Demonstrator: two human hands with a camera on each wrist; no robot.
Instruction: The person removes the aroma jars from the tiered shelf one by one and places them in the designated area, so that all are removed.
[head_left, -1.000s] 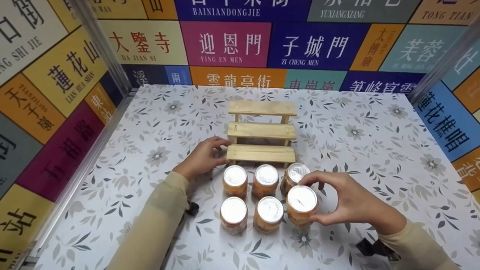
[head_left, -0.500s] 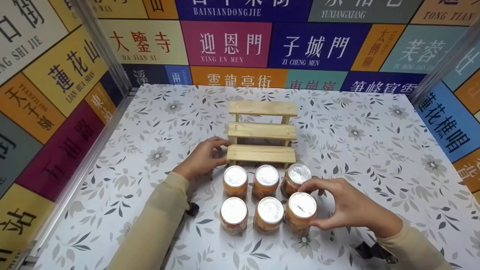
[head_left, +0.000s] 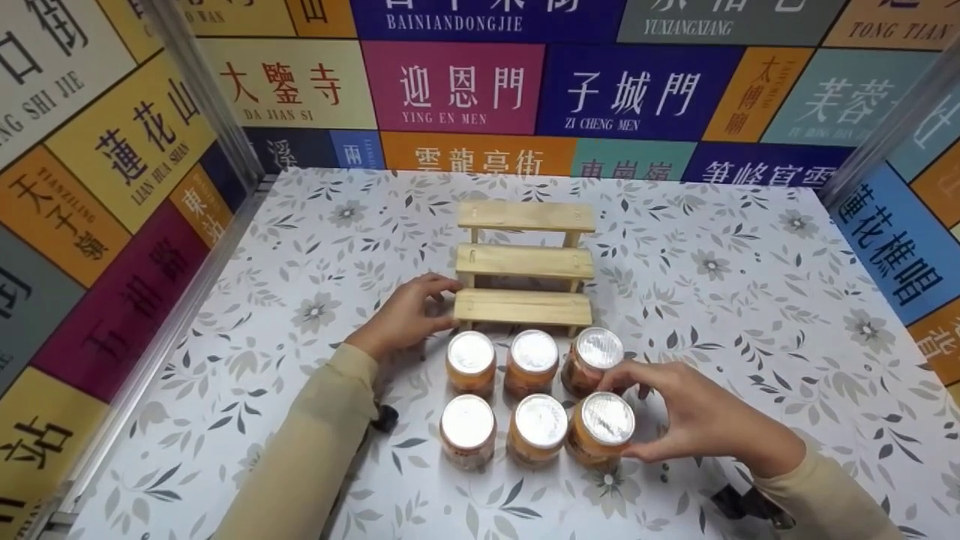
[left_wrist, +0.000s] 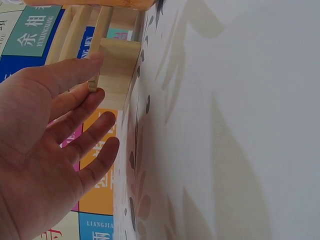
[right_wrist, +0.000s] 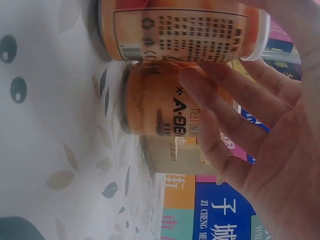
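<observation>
Holding the jar [head_left: 604, 424] in a grasping grip, the right hand [head_left: 694, 412] has lowered it onto the bench [head_left: 750, 300], 2 rows before the wooden rack [head_left: 523, 262]; the left hand [head_left: 405, 315], fingers relaxed, steadies that rack.

beige long sleeves [head_left: 315, 442], black wrist straps [head_left: 384, 417]

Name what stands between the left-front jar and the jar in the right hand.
One more jar, the middle of the front row, stands between the left-front jar and the held jar in the right hand; head view.
</observation>
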